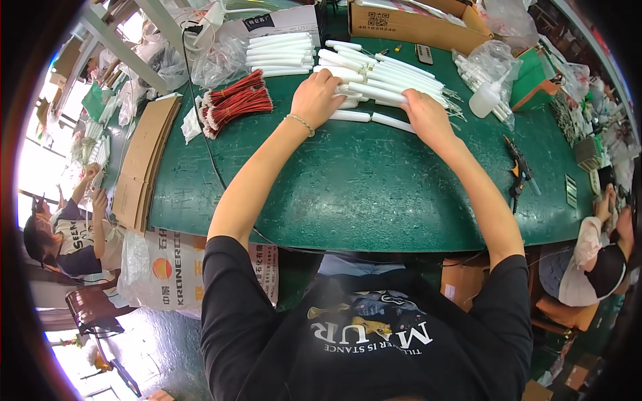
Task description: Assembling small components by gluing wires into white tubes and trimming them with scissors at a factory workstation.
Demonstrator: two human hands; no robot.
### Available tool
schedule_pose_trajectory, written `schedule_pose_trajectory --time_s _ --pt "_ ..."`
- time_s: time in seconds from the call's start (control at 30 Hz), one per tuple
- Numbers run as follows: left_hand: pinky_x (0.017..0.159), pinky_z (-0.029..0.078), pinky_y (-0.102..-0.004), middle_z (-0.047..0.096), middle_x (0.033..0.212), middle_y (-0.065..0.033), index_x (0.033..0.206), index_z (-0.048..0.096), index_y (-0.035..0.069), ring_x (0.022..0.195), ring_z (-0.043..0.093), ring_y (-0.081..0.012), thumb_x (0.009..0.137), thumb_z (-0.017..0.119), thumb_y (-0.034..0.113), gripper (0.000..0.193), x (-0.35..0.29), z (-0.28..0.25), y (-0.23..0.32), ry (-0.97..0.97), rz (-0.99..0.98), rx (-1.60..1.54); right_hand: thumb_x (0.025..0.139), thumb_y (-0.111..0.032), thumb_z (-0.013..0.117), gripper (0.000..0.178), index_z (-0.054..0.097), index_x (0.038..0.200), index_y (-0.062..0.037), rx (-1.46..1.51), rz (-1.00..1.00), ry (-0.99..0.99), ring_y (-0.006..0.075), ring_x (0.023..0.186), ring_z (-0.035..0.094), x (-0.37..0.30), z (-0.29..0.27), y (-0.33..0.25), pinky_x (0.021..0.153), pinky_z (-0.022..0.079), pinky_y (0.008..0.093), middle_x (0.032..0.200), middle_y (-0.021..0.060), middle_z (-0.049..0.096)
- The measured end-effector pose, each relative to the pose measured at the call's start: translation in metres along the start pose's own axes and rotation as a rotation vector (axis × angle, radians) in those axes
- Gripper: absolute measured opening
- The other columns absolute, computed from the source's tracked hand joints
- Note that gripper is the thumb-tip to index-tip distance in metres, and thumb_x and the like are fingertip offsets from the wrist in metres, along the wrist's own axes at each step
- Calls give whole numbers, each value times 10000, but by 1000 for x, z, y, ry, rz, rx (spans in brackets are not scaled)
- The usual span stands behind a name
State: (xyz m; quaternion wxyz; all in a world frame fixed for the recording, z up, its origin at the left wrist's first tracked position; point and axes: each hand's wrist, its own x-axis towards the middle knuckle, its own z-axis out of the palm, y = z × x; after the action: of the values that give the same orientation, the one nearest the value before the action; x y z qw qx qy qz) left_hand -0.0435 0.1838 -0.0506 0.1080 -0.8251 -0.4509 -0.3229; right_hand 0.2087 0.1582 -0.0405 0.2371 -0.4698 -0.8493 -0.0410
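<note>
Toward the desk's (321, 187) far edge, left hand (314, 101) and right hand (428, 115) grasp white tubes (376, 92) at opposite ends, seemingly for alignment.

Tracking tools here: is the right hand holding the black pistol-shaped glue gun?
No: the right hand touches a slim white tube, while the glue gun lies on the green table.

I'm looking in on a workshop: a glue gun (517, 170), bundled red wires (237, 103) and piled white tubes (401, 75) lie on a green worktable (334, 187). I also see 2 co-workers (73, 240) and a cardboard box (421, 33).
</note>
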Motion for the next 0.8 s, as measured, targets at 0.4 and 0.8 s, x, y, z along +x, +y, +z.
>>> schedule_pose_trajectory --time_s 0.4,0.8 --pt "719 488 -360 545 970 -89 925 513 44 890 554 -261 761 622 163 230 -8 4 -22 -90 196 132 821 -131 565 162 499 914 -17 10 -93 164 308 775 565 2 0 -13 660 458 396 790 143 590" --pt "681 493 -357 516 964 -78 939 514 50 841 565 -260 782 608 183 226 -4 5 -14 -79 83 44 820 -116 574 194 502 976 -27 56 -73 152 321 816 564 2 4 -15 680 460 402 843 154 587"
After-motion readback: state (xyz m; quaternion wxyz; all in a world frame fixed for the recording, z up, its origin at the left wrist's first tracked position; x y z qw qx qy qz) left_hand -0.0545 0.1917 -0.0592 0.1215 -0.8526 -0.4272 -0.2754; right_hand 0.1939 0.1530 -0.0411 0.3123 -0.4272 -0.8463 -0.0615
